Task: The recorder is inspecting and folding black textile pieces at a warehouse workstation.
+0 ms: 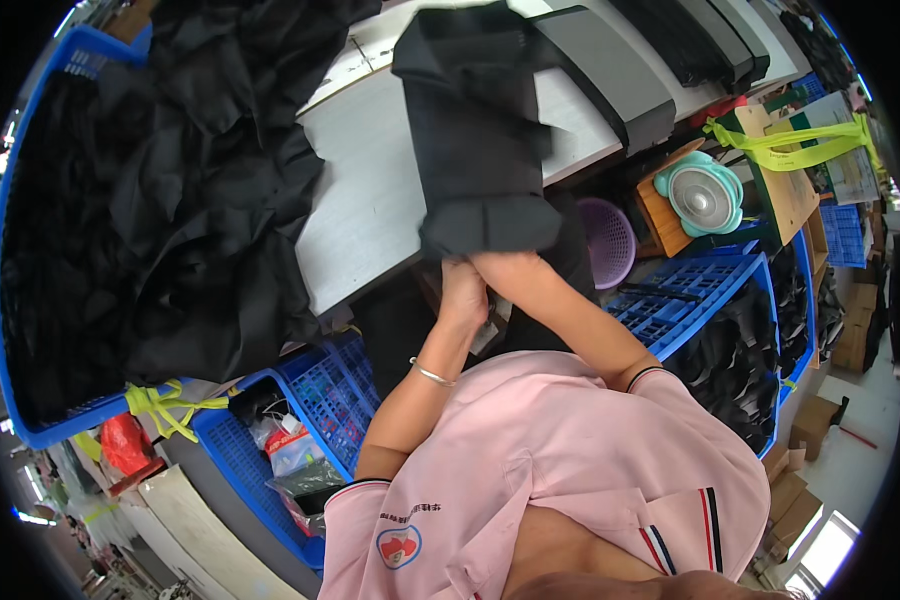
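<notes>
A black fabric bag (480,150), long and box-shaped with a stiff rounded near end, is held up in front of me over the table's near edge. Its far end and right side are blurred. My left hand (462,285) is closed at the bag's near end, with the fingertips hidden. Beside it, my right hand (505,266) reaches under the same end, and the black fabric covers most of its fingers. Both hands nearly touch each other. Under the bag lies the pale grey tabletop (355,215).
Black fabric pieces (190,170) heap over a large blue crate (10,330) at left. Grey-and-black stacked pieces (605,75) lie at the far right of the table. Right of me are a purple basket (610,243), a turquoise fan (705,195) and a blue crate (710,300).
</notes>
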Motion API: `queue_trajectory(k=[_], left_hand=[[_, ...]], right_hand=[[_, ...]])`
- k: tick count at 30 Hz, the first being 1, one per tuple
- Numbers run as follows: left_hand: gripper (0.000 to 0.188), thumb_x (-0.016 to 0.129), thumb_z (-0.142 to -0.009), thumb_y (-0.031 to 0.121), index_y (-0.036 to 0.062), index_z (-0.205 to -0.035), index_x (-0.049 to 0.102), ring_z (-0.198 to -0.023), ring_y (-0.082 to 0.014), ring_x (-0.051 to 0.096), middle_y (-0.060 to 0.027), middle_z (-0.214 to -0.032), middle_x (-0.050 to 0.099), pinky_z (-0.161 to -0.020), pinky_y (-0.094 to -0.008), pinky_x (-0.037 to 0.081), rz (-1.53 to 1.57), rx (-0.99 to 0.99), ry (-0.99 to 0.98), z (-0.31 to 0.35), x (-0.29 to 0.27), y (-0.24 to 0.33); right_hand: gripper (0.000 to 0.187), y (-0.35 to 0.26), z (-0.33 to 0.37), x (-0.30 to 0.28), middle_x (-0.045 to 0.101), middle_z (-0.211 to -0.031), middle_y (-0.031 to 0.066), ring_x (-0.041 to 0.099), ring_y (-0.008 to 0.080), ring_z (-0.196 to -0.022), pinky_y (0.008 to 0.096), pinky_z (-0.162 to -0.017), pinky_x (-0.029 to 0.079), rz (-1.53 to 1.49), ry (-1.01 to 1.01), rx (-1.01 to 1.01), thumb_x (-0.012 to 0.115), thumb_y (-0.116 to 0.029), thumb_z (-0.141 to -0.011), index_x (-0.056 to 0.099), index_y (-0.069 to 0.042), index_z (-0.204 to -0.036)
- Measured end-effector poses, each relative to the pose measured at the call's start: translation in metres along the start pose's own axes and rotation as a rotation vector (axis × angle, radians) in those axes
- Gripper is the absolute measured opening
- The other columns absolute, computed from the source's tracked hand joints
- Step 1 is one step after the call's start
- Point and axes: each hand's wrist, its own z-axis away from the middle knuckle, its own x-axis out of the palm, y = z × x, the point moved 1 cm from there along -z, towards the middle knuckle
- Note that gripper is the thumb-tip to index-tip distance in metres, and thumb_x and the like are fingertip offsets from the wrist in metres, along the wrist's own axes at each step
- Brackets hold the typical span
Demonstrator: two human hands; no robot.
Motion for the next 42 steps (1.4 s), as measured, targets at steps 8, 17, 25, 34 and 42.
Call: queue_trajectory(k=[8,17,25,34,42], left_hand=[[0.016,0.058,-0.098,0.012,-0.0011,-0.107,0.058,-0.087,-0.0121,0.064,-0.0087,-0.097,0.065,-0.077,-0.0291,0.054,-0.072,0.086,-0.017,0.008,-0.004,0.001],[0.033,0.069,-0.085,0.001,0.0004,-0.117,0.061,-0.078,-0.0194,0.059,-0.0091,-0.099,0.063,-0.067,-0.0292,0.049,-0.894,0.806,0.406,0.007,-0.008,0.083],[0.029,0.061,-0.093,0.001,-0.0017,-0.121,0.061,-0.099,-0.0103,0.058,-0.0039,-0.103,0.061,-0.089,-0.026,0.048,-0.588,0.616,0.112,0.032,-0.036,0.095],[0.054,0.068,-0.091,0.034,0.0102,-0.138,0.056,-0.14,-0.0377,0.038,-0.0159,-0.144,0.052,-0.116,-0.0489,0.026,-1.839,1.149,-0.369,-0.078,0.018,0.113],[0.085,0.052,-0.095,0.06,-0.0065,-0.146,0.037,-0.14,-0.0406,0.036,-0.0264,-0.151,0.039,-0.116,-0.0494,0.025,-2.069,1.095,0.01,-0.094,-0.017,0.1]], right_hand=[[0.022,0.015,-0.036,0.03,0.069,-0.092,0.0171,0.068,0.0368,-0.085,0.049,-0.075,0.055,-0.18,-0.06,0.152,0.056,-0.021,-0.088,0.072,-0.01,-0.097],[0.028,-0.013,-0.023,0.01,0.072,-0.095,0.014,0.071,0.0335,-0.09,0.051,-0.075,0.056,0.046,-0.152,-0.124,0.051,-0.027,-0.094,0.07,-0.01,-0.105],[0.038,0.008,-0.011,0.003,0.07,-0.11,0.0186,0.066,0.0377,-0.103,0.0475,-0.091,0.051,-0.382,-0.197,0.192,0.054,-0.038,-0.094,0.07,-0.008,-0.112],[0.027,0.006,0.048,0.007,0.067,-0.104,0.0119,0.06,0.0351,-0.108,0.0525,-0.094,0.045,-0.233,-0.153,-0.147,0.056,-0.034,-0.091,0.072,-0.014,-0.099],[0.066,0.036,0.133,-0.033,0.047,-0.133,0.0159,0.05,0.0313,-0.121,0.0432,-0.103,0.043,-0.417,0.606,0.311,0.075,-0.02,-0.083,0.046,-0.007,-0.141]])
